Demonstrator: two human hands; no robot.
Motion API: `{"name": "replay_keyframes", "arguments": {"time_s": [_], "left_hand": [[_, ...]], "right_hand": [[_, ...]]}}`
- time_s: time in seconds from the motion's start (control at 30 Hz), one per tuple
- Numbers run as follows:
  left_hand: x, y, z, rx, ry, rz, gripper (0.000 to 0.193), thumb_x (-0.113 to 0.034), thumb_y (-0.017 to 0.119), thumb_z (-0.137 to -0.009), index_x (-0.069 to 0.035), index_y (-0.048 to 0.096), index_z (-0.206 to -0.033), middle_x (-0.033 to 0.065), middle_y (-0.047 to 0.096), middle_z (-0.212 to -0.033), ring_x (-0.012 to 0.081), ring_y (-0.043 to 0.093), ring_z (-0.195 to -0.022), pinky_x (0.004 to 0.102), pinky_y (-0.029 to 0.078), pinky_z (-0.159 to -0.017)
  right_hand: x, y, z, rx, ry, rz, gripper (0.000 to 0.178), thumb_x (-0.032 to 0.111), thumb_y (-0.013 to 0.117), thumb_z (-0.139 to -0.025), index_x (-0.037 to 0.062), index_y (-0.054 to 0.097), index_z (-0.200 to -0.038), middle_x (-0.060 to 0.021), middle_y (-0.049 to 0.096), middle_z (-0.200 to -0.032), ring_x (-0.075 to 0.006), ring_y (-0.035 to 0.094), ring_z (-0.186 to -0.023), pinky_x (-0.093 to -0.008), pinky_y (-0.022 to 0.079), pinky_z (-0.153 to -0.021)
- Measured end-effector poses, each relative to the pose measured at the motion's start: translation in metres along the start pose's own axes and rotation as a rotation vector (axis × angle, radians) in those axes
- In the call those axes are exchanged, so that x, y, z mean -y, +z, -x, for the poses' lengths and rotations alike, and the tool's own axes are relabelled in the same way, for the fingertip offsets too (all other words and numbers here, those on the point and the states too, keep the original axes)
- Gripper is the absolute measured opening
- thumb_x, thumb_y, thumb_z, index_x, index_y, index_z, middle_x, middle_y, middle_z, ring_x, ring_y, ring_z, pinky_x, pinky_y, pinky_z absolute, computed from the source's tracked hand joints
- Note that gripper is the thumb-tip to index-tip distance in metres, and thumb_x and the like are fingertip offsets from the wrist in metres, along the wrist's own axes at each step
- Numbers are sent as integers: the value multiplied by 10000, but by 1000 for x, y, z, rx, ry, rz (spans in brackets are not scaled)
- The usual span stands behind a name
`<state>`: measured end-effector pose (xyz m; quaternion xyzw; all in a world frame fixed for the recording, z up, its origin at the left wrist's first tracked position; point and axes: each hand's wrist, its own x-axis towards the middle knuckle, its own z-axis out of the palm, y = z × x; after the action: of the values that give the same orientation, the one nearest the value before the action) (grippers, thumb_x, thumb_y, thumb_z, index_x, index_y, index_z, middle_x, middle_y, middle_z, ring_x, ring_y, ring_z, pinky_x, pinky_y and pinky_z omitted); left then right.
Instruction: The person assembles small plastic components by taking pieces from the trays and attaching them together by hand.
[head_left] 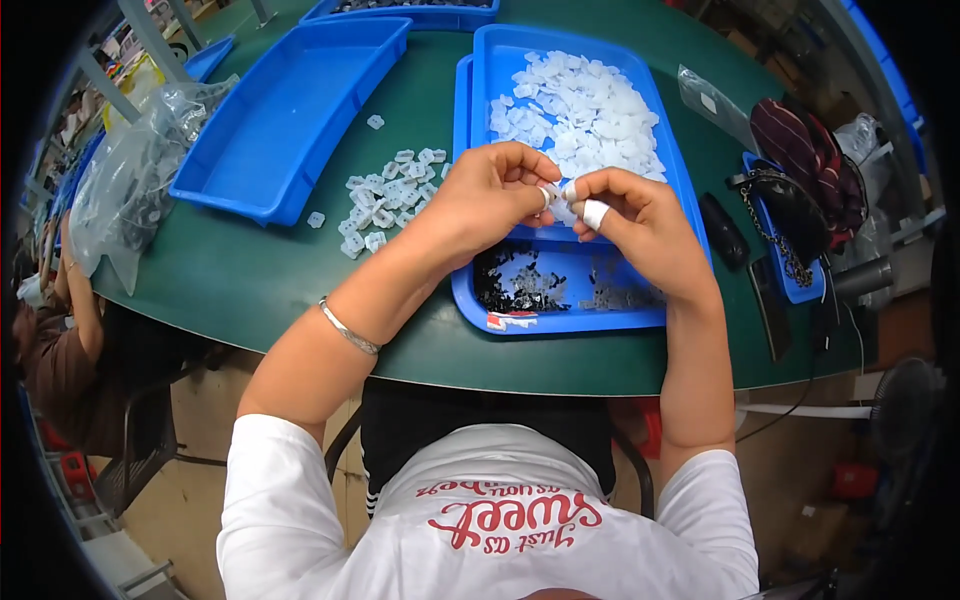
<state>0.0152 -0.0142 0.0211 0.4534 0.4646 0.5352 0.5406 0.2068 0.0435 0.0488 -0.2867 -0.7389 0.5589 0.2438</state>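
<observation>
My left hand (503,190) and my right hand (632,215) meet over the blue tray (680,190), fingertips pinched and almost touching. White tape wraps some of the fingertips on both. Something small and pale sits between them, mostly covered by the fingers. Beneath and beyond my hands lies a heap of small white plastic pieces (590,105). Nearer me, a lower blue tray (590,321) holds tiny black parts (505,282) and tiny greyish parts (620,288). To the left of my left hand, a loose cluster of white pieces (385,195) rests on the green table (420,345).
A bare-bottomed blue tray (290,110) stands at left, beside clear plastic bags (150,170). Right of the trays are a black cylindrical object (724,230), a phone-like dark slab (768,305) and a dark bag with a chain (790,215). Another person (75,340) sits far left.
</observation>
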Motion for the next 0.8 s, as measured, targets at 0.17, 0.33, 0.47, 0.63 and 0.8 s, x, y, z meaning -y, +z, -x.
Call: {"name": "replay_keyframes", "arguments": {"time_s": [0.17, 0.33, 0.47, 0.63, 0.8], "left_hand": [[4, 3, -1, 10, 18, 60, 177, 20, 584, -859, 46, 599, -1034, 92, 634, -971, 152, 653, -829, 259, 539, -748], [5, 3, -1, 41, 8, -7, 167, 37, 562, -874, 55, 593, -1037, 104, 628, -999, 171, 660, -875, 267, 545, -791], [11, 2, -2, 32, 68, -69, 220, 30, 551, -880, 58, 599, -1094, 101, 632, -1013, 153, 647, -902, 267, 541, -814], [4, 4, -1, 66, 19, -65, 290, 27, 549, -875, 58, 597, -1160, 80, 647, -1002, 132, 630, -912, 261, 527, -812], [8, 6, -1, 28, 107, -97, 294, 56, 563, -833, 53, 613, -1123, 83, 645, -959, 136, 636, -859, 257, 518, -780]], "right_hand": [[-5, 0, -5, -62, -4, -38, 165, 6, 524, -915, -31, 592, -1061, -67, 626, -955, -115, 622, -817, -261, 538, -751], [-6, 0, -6, -87, -14, -55, 166, 10, 521, -925, -25, 592, -1071, -65, 622, -962, -114, 623, -823, -262, 541, -750], [-9, -1, -7, -81, -45, -76, 173, 0, 536, -911, -23, 594, -1072, -61, 622, -954, -113, 622, -825, -253, 536, -749], [-10, 1, -8, -93, -33, -58, 152, -12, 567, -885, -23, 582, -1037, -63, 622, -928, -105, 617, -816, -242, 529, -734], [-10, 3, -10, -162, 16, -49, 155, -24, 596, -863, -20, 539, -1007, -72, 614, -891, -107, 623, -796, -236, 534, -700]]}}
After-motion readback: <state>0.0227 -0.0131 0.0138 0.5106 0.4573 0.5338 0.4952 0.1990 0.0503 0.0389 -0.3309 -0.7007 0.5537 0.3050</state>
